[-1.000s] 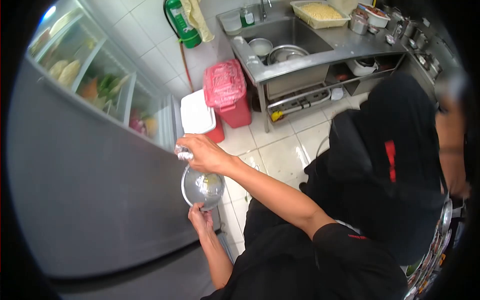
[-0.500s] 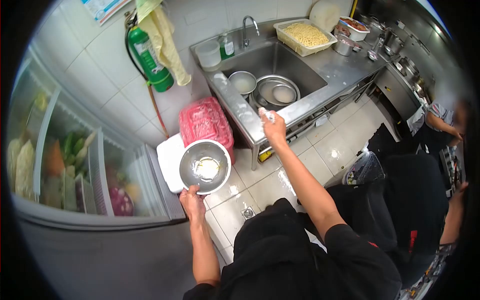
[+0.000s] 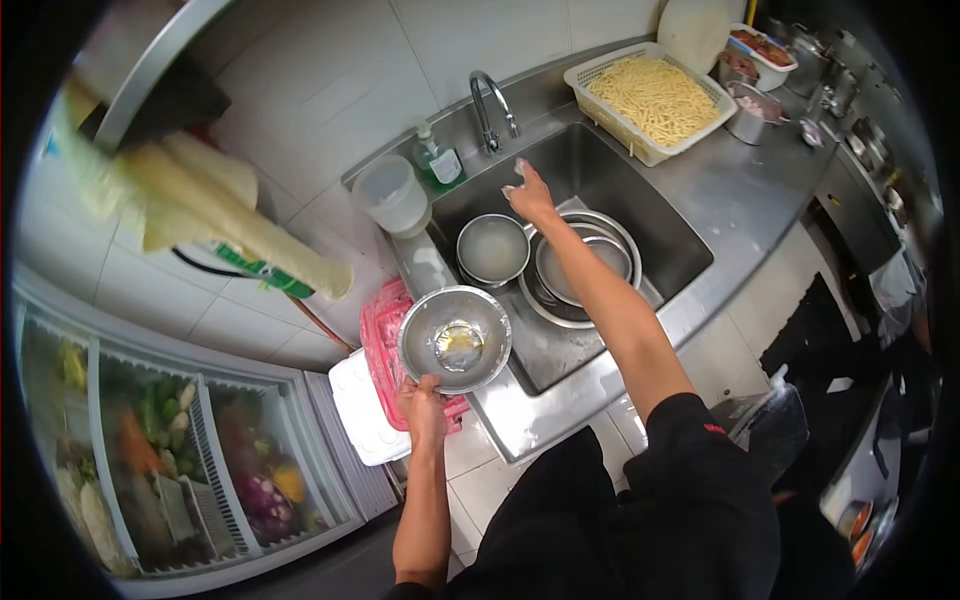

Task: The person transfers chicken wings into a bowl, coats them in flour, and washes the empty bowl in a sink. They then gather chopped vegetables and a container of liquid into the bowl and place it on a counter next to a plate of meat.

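Observation:
A stainless steel bowl (image 3: 420, 335) is gripped at its near rim by my left hand (image 3: 422, 405); a little clear, yellowish residue shows in its bottom. My right hand (image 3: 530, 195) is over the sink (image 3: 655, 215), just short of the curved faucet (image 3: 488, 110). White residue coats its fingertips; the fingers are partly stretched and apart, with nothing visible in them. Below that hand, a saucepan (image 3: 494, 248) of cloudy liquid sits in the sink. Beside it, round metal pans (image 3: 590, 268) lie nested, partly hidden by my right forearm.
A green soap bottle (image 3: 438, 158) and a translucent tub (image 3: 388, 192) stand at the sink's left corner. A basket of noodles (image 3: 655, 100) is on the counter at right. Below left are a red-lidded bin (image 3: 385, 320), a white box (image 3: 360, 410) and a glass-fronted fridge (image 3: 200, 440) of vegetables.
My body has come closer to the sink. My right hand has gone from the sink's front edge to near the faucet. The bowl, still in my left hand, is now beside the sink's corner.

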Tool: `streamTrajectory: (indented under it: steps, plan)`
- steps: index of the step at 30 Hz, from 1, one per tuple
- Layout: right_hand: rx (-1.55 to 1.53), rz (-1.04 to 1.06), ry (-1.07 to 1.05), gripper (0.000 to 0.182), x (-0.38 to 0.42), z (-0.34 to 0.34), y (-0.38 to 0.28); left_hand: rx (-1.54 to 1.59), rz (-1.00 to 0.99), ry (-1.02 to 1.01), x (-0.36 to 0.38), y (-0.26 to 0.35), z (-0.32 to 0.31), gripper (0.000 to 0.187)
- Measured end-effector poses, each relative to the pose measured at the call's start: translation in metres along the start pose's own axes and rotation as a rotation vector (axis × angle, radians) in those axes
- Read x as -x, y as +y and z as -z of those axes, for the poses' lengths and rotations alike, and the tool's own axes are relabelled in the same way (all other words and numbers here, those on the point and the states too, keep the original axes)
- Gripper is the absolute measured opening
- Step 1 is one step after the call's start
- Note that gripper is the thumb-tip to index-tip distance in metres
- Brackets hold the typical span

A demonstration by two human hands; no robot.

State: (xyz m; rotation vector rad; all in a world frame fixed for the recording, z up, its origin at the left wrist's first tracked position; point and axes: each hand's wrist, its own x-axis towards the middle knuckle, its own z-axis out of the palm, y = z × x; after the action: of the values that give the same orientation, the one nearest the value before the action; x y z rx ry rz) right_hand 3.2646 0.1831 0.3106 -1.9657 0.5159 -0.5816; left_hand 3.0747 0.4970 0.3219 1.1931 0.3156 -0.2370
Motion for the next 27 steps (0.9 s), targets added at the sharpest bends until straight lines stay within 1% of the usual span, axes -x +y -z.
streamTrajectory:
  steps: [1, 3, 4, 6, 7, 8, 9, 10, 11, 12, 14, 15, 16, 17, 18, 19, 20, 22, 23, 24, 25, 26, 27]
  plan:
    - [-0.013, -0.018, -0.01, 0.057, -0.024, -0.012, 0.005, -0.039, -0.006, 0.041, -0.016, -0.006, -0.011, 0.01]
    - [0.133, -0.077, -0.134, 0.071, -0.064, -0.028, 0.009, -0.052, 0.015, 0.051, -0.036, -0.003, -0.044, 0.01]
    - [0.123, -0.083, -0.142, 0.071, -0.079, -0.029, 0.005, -0.043, 0.027, 0.047, -0.046, -0.002, -0.059, 0.009]
    - [0.186, -0.306, -0.528, 0.071, -0.102, -0.026, -0.007, -0.063, 0.056, 0.042, -0.071, -0.01, -0.075, 0.01]
    - [0.209, -0.158, -0.451, 0.072, -0.103, -0.041, 0.005, -0.088, 0.1, 0.077, -0.081, -0.013, -0.083, 0.012]
    - [0.205, -0.165, -0.462, 0.072, -0.103, -0.054, 0.015, -0.114, 0.146, 0.111, -0.091, -0.016, -0.091, 0.015]
    - [0.261, 0.027, -0.502, 0.072, -0.103, -0.063, 0.027, -0.123, 0.159, 0.112, -0.103, -0.02, -0.101, 0.02]
    - [0.321, 0.216, -0.537, 0.072, -0.1, -0.065, 0.039, -0.126, 0.179, 0.113, -0.119, -0.027, -0.107, 0.02]
    - [0.365, 0.23, -0.595, 0.063, -0.09, -0.054, 0.043, -0.147, 0.187, 0.082, -0.136, -0.037, -0.113, 0.02]
    - [0.376, 0.208, -0.602, 0.063, -0.092, -0.042, 0.045, -0.169, 0.195, 0.048, -0.15, -0.047, -0.119, 0.019]
    - [-0.002, 0.084, -0.78, 0.045, -0.103, -0.026, 0.06, -0.177, 0.188, 0.077, -0.168, -0.051, -0.15, 0.015]
    - [-0.015, 0.353, -0.531, 0.028, -0.101, -0.022, 0.074, -0.191, 0.185, 0.04, -0.182, -0.059, -0.157, 0.015]
    - [0.004, 0.341, -0.533, 0.028, -0.094, -0.012, 0.073, -0.201, 0.18, 0.003, -0.196, -0.067, -0.165, 0.014]
    - [-0.194, -0.041, -0.538, 0.025, -0.081, -0.003, 0.064, -0.242, 0.226, -0.002, -0.201, -0.064, -0.181, 0.017]
    - [-0.391, -0.416, -0.518, 0.022, -0.07, 0.004, 0.056, -0.211, 0.205, -0.05, -0.211, -0.071, -0.192, 0.012]
    - [-0.497, -0.423, -0.431, 0.019, -0.061, 0.004, 0.06, -0.225, 0.191, -0.056, -0.215, -0.073, -0.205, 0.009]
    - [-0.49, -0.418, -0.421, 0.019, -0.056, 0.007, 0.061, -0.244, 0.174, -0.062, -0.219, -0.074, -0.217, 0.006]
    - [-0.06, -0.457, -0.322, 0.027, -0.049, 0.011, 0.064, -0.277, 0.131, -0.105, -0.229, -0.073, -0.236, 0.006]
    - [-0.061, -0.455, -0.309, 0.027, -0.043, 0.01, 0.074, -0.313, 0.092, -0.137, -0.234, -0.073, -0.244, 0.009]
    - [-0.051, -0.409, -0.309, 0.03, -0.036, 0.009, 0.084, -0.314, 0.091, -0.149, -0.239, -0.071, -0.251, 0.009]
    - [-0.039, -0.363, -0.31, 0.035, -0.027, 0.007, 0.097, -0.421, 0.013, -0.177, -0.245, -0.07, -0.255, 0.006]
    - [-0.084, -0.187, -0.311, 0.038, -0.017, 0.007, 0.107, -0.525, -0.066, -0.203, -0.251, -0.069, -0.26, 0.004]
    - [-0.128, -0.011, -0.314, 0.043, -0.006, 0.008, 0.114, -0.521, -0.066, -0.208, -0.256, -0.068, -0.266, 0.004]
